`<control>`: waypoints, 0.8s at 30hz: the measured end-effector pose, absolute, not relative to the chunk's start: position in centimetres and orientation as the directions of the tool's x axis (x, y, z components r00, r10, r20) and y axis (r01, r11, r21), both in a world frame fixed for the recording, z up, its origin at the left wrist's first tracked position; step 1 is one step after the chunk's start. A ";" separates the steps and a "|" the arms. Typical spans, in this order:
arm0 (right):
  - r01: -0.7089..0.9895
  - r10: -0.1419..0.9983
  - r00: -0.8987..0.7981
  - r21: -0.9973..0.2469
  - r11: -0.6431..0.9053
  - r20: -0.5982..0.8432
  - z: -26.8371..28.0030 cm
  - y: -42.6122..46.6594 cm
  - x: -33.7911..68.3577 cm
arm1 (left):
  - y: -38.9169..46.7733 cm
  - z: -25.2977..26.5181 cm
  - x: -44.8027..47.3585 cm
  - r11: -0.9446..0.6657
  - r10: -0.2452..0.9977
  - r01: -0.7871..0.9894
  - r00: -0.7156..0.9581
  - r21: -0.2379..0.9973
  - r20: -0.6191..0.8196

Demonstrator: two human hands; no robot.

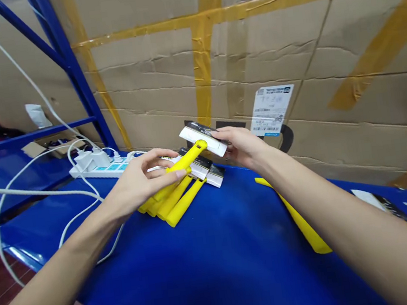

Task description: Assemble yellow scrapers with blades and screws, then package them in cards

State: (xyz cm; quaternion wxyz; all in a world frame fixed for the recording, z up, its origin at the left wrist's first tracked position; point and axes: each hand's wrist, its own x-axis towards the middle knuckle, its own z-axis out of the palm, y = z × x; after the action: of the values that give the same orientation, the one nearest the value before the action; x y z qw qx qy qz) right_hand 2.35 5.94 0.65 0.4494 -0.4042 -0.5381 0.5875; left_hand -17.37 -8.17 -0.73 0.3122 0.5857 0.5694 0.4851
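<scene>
My right hand [242, 145] pinches the end of a folded white-and-black card [202, 140]. A yellow tapered handle [189, 157] hangs from that card through a slot at its narrow end. Around the same yellow handle, my left hand [141, 178] closes with thumb and fingers. Just below lie several more yellow handles [184, 205], side by side in a row, their cards [214, 175] overlapping towards the back. Another yellow handle [305, 224] lies apart, partly hidden under my right forearm.
A white power strip [106, 171] with plugs and loose white cables [35, 187] occupies the left of the blue table [222, 265]. Behind stands a large taped cardboard wall [156, 78] with a label [272, 109]. A blue metal frame [72, 64] rises at the left. Another card [373, 200] lies right.
</scene>
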 end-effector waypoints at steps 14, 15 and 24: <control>0.528 0.923 -0.305 -0.765 0.369 0.234 -7.0 8.5 3.1 | -6.2 -4.7 -18.1 -0.287 0.893 0.954 0.231 0.092 0.387; 0.549 0.919 -0.315 -0.744 0.380 0.238 -7.3 8.5 3.3 | -6.0 -4.8 -18.1 -0.286 0.886 0.956 0.236 0.069 0.399; 0.636 0.878 -0.330 -0.606 0.478 0.347 -8.5 8.0 3.5 | -5.1 -5.5 -17.5 -0.251 0.917 0.965 0.213 0.073 0.338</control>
State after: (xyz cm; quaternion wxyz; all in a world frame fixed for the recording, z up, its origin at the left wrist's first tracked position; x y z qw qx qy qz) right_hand 3.46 8.02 -8.49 0.3287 -0.4765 -0.7944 0.1841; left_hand -17.47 -5.11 -5.46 -0.0768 0.7750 0.6070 0.1582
